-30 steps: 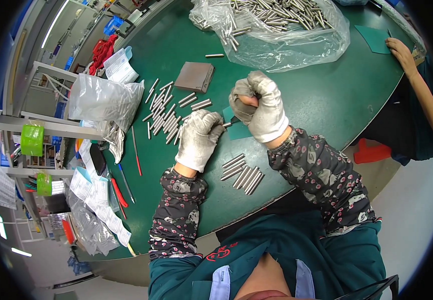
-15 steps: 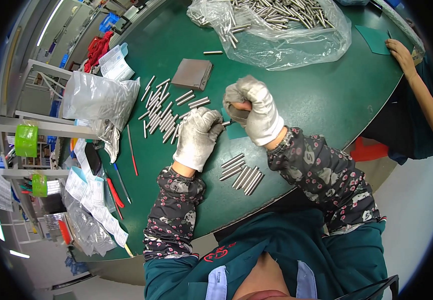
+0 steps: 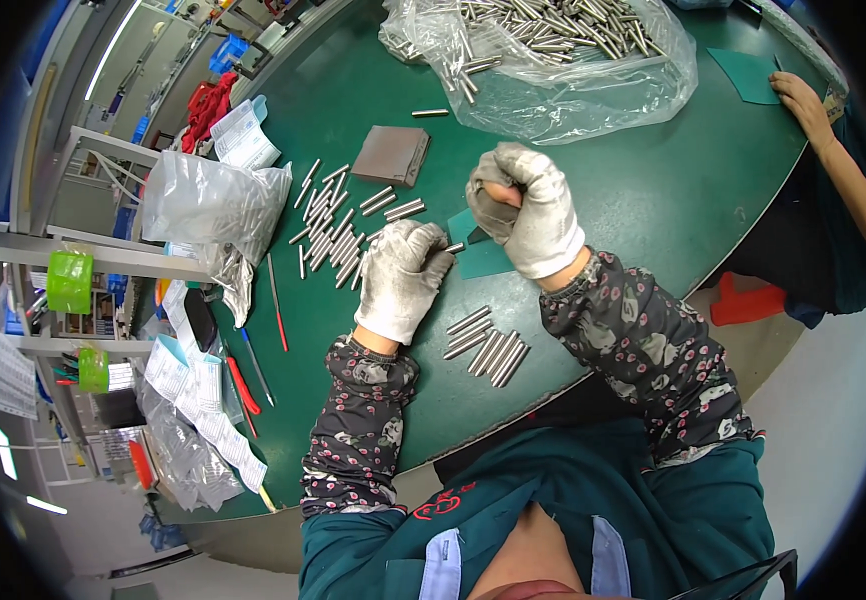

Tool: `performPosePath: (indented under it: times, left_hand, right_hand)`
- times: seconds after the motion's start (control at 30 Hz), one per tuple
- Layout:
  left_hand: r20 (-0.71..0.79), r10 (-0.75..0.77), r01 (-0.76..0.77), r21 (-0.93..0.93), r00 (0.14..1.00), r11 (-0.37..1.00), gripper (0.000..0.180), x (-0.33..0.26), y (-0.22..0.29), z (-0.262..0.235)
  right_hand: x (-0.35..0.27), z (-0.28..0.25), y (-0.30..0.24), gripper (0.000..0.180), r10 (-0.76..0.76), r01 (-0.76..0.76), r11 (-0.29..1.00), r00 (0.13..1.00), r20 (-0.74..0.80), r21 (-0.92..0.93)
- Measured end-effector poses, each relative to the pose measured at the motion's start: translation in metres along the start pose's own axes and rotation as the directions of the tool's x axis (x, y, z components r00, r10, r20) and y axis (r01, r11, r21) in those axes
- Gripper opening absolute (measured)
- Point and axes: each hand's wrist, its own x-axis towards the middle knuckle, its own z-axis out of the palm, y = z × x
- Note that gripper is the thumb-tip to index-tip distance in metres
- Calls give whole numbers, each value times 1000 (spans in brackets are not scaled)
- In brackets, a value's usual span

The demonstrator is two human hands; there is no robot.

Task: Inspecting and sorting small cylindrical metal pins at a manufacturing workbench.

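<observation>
My left hand (image 3: 400,285), in a whitish work glove, is closed around a short metal pin (image 3: 456,247) whose bright end pokes out toward the right. Just beyond that end, my right hand (image 3: 535,220) is also gloved and curled shut. A narrow dark tip (image 3: 477,234) sticks out of it toward the pin; the rest is hidden in the fist. Beneath the hands lies a green sheet (image 3: 483,260). A loose pile of metal pins (image 3: 327,232) spreads left of my left hand, and a smaller row of pins (image 3: 498,356) lies nearer me.
A brownish-grey block (image 3: 390,155) rests behind the pile, with one lone pin (image 3: 430,113) beyond it. At the back, a clear plastic bag (image 3: 578,112) holds many pins. Hand tools, including red-handled pliers (image 3: 242,386), lie left. Another person's hand (image 3: 803,105) touches a green sheet (image 3: 743,76).
My right hand has shifted slightly right, away from the pin's end, so more of the dark tip shows. My left hand keeps its grip. The whole view has moved a little.
</observation>
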Motion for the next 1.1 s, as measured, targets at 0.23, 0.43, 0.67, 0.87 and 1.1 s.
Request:
performPosePath:
  times: [0.23, 0.43, 0.67, 0.87, 1.1]
  left_hand:
    - [12, 9, -9, 3, 1000, 1000, 21, 1, -5, 2]
    - [22, 20, -20, 18, 1000, 1000, 20, 2, -7, 1]
    - [29, 16, -16, 6, 999, 1000, 18, 3, -6, 1]
    - [28, 12, -12, 4, 1000, 1000, 18, 3, -5, 2]
    - [43, 0, 1, -20, 999, 1000, 15, 5, -3, 1]
  right_hand:
    - [-2, 2, -3, 42, 31, -34, 998, 998, 58, 46]
    - [-2, 4, -1, 42, 22, -24, 999, 998, 51, 32]
    - [-3, 5, -2, 42, 26, -27, 999, 999, 40, 30]
    - [-2, 7, -3, 41, 36, -37, 998, 999, 19, 43]
    - [-1, 11, 1, 38, -75, 80, 993, 996, 55, -86]
